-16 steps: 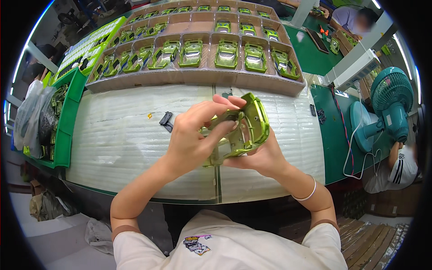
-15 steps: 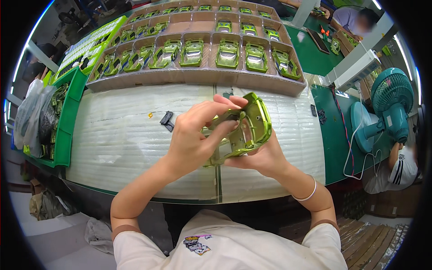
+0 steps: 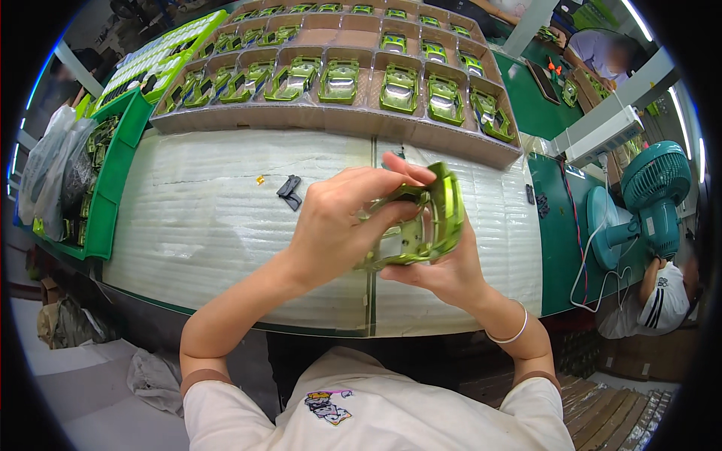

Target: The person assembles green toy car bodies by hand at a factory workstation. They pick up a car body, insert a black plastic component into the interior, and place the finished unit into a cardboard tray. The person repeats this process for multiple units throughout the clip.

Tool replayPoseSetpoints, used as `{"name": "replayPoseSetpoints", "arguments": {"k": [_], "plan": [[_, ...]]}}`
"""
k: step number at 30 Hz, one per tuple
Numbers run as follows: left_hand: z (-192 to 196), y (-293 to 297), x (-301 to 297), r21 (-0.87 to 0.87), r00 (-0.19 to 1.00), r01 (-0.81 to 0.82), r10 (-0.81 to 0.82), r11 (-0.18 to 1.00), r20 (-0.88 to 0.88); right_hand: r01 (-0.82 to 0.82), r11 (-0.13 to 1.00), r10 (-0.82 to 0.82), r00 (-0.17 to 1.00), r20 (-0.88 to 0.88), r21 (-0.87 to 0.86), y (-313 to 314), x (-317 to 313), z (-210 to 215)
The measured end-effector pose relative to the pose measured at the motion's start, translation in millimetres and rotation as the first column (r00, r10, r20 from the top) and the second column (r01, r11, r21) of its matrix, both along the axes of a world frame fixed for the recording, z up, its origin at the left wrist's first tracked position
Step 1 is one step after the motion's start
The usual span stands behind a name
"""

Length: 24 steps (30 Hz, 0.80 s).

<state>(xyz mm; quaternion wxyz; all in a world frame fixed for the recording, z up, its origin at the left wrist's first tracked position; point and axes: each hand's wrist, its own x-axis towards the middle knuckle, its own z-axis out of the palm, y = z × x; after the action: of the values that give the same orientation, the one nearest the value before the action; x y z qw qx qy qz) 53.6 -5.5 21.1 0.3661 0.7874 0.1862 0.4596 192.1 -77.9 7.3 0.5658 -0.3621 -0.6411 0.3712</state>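
Green car shell (image 3: 445,218), mid-frame, kinda blurry | left hand (image 3: 335,214) pinching its left side | right hand (image 3: 453,276) gripping the lower right

A teal fan (image 3: 654,174) stands at the right on the green counter (image 3: 555,248), near a white power strip (image 3: 613,135) on a slanted post. Beyond, a dark flat tablet-like object (image 3: 542,81) lies by a small orange item (image 3: 554,66). Clear plastic bags (image 3: 53,177) rest over a green bin (image 3: 101,225) at the left. A person in a white striped sleeve (image 3: 665,297) sits behind the fan.
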Motion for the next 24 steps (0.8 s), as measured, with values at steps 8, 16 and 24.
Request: {"name": "replayPoseSetpoints", "arguments": {"k": [8,16,24], "plan": [[-9,4,-7,0.306,0.994,-0.081,0.055,0.949,0.095,0.241,0.937,-0.322,0.877,0.358,0.253,-6,-2,12],[-31,13,7,0.442,0.943,-0.14,-0.016,0.886,0.331,0.24,0.907,-0.331,0.914,0.234,0.346,-11,-12,2],[-29,5,-2,0.141,0.997,-0.065,0.06,0.988,0.037,0.217,0.939,-0.289,0.918,0.271,0.266,-19,-5,11]]}}
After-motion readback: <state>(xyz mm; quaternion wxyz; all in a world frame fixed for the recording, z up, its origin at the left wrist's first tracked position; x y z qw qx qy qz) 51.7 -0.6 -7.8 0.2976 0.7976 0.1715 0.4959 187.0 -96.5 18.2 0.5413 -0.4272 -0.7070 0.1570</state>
